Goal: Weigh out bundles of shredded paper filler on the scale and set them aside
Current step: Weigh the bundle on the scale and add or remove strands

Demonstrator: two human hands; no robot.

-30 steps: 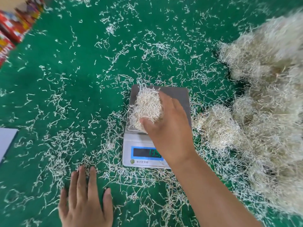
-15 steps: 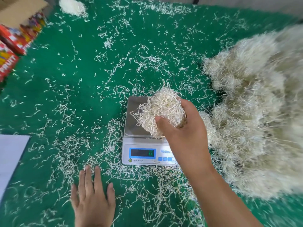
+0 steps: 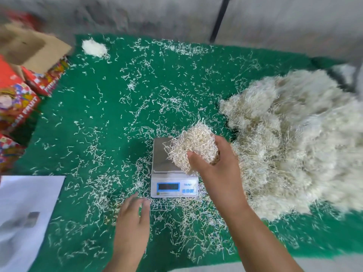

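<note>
We see the bundle (image 3: 193, 149): pale, tangled, fist-sized, frame centre over the scale (image 3: 173, 173) | right hand (image 3: 218, 165) fingers curled gripping it | left hand (image 3: 133, 218) fingers loose, lower centre.

A deep green fuzzy mat (image 3: 110, 114) is flecked all over with pale cream paper shreds. At three o'clock lies an off-white shredded paper heap (image 3: 294, 144). The white digital scale (image 3: 172, 185) has a silver pan and blue-framed display. Red printed cartons (image 3: 17, 99) sit at nine o'clock.
</note>
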